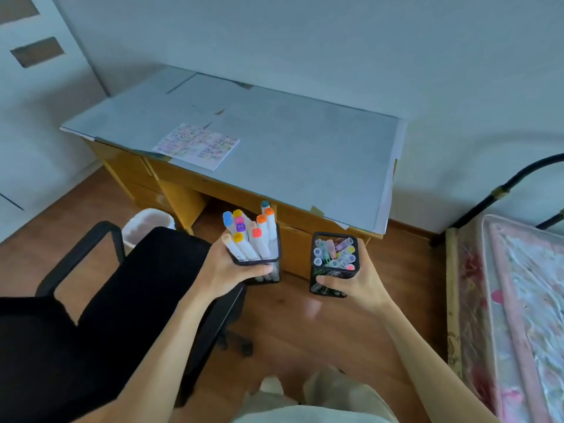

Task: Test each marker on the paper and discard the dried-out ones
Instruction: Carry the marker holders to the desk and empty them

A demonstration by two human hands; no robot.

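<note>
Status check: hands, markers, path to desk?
Left hand grips marker cup. Right hand grips second cup. Paper on desk, untouched. Chair stands left.
</note>
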